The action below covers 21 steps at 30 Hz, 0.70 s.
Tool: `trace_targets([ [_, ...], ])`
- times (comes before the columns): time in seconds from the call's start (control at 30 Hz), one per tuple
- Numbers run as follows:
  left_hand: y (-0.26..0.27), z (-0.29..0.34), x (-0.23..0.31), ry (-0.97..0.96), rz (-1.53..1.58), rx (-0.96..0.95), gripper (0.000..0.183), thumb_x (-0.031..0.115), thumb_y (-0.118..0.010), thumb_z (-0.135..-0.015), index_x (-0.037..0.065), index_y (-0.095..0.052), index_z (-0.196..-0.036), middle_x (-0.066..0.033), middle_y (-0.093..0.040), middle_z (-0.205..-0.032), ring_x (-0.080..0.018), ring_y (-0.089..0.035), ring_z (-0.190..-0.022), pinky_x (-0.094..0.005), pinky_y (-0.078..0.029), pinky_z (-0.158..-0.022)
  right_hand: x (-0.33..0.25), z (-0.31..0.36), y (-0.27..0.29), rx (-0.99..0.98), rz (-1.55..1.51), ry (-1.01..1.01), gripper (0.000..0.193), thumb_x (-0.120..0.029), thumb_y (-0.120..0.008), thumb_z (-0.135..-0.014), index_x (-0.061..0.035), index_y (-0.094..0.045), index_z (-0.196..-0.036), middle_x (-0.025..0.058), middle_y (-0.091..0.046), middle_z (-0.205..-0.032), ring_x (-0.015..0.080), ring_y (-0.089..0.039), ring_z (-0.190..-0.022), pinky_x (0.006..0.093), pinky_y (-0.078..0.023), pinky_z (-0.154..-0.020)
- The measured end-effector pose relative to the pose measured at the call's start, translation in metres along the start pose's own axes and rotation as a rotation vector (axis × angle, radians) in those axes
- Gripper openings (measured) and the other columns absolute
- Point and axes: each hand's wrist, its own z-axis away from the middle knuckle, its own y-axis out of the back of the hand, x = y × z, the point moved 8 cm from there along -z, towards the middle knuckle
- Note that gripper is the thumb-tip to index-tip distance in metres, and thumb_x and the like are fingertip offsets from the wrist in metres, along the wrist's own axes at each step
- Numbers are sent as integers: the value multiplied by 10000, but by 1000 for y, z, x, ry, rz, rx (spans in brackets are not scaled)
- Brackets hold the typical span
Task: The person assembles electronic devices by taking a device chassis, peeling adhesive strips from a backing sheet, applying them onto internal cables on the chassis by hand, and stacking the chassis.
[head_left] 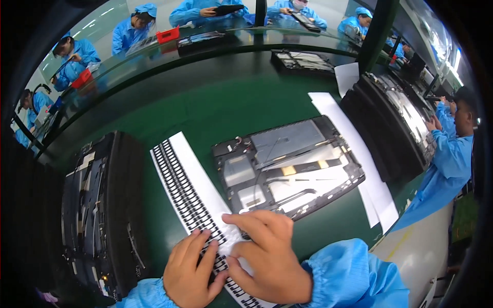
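A long white backing sheet [192,174] carrying several small black adhesive strips in a row lies on the green bench mat. My left hand [191,272] rests flat on its near end, fingers spread over the strips. My right hand [269,254] presses down beside it, thumb and forefinger pinching at the sheet's edge. Just beyond the hands lies an opened tablet [290,164], back cover off, showing grey shields, flat cables and a black frame. Whether a strip is between my right fingers is hidden.
A black stack of tablet chassis [100,210] stands at the left. Another stack [395,123] sits at the right beside white paper strips [359,154]. A further tray [303,60] lies at the back. People in blue coats work around the bench, one close at the right [449,159].
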Motion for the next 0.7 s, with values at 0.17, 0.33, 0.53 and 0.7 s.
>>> trace_targets([
  [0.17,26,-2,21,-113,83,166,409,60,-641,-598,-40,-538,-981,-186,-516,-1058,-354,-503,-961,-411,-413,-829,63,17,83,95,-156,-354,36,-24,-595,-629,-29,-575,-658,147,-518,-1077,248,-471,-984,340,-348,-862],
  [0.33,3,-51,61,-405,83,281,307,71,-500,-663,-66,-565,-930,-164,-551,-977,-290,-542,-909,-364,-460,-754,92,21,80,28,-218,-433,40,-2,-591,-632,-10,-571,-666,143,-540,-1051,242,-470,-988,326,-343,-862],
  [0.53,-8,-58,58,-399,76,270,312,80,-504,-653,-64,-573,-922,-155,-563,-941,-282,-551,-889,-356,-459,-757,90,12,70,-70,-88,-348,78,-22,-631,-612,-26,-575,-666,130,-563,-1026,254,-463,-975,335,-342,-843],
  [0.7,-9,-63,60,-385,67,235,299,81,-502,-665,-56,-581,-919,-149,-568,-941,-278,-555,-886,-352,-459,-761,94,12,71,-67,-80,-342,89,-25,-633,-613,-27,-574,-680,129,-562,-1016,259,-461,-961,342,-338,-836],
])
